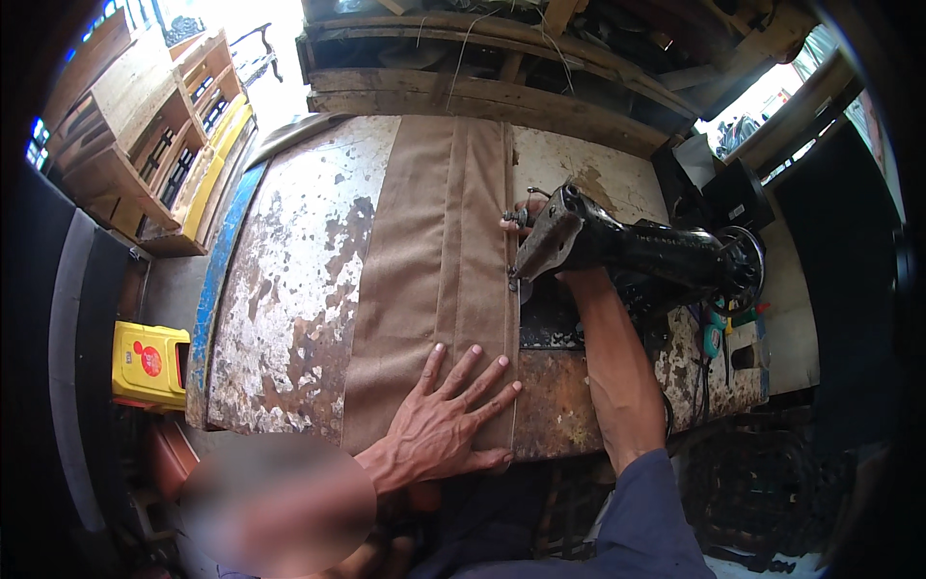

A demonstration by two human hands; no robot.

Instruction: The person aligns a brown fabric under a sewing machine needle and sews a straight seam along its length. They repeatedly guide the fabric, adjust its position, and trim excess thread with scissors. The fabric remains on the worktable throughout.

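A long brown fabric panel (400, 251) lies across the worn table, with a folded seam strip running down its length. My left hand (449, 410) rests flat on its near end, fingers spread and nothing gripped. Along the panel's right edge stands a black sewing machine (617, 241), its needle end right over that edge. My right forearm passes under the machine's arm. Only some fingertips of my right hand (511, 225) show beyond the machine head, close to the fabric edge. The rest of that hand is hidden, so its grip cannot be made out.
The table (299, 251) has peeling white paint and a blue left edge. Left of it are a yellow box (149, 365) and wooden furniture frames (154, 145). Timber planks (482, 101) line the back. A teal item (712, 338) sits below the handwheel. A blurred patch covers the lower left.
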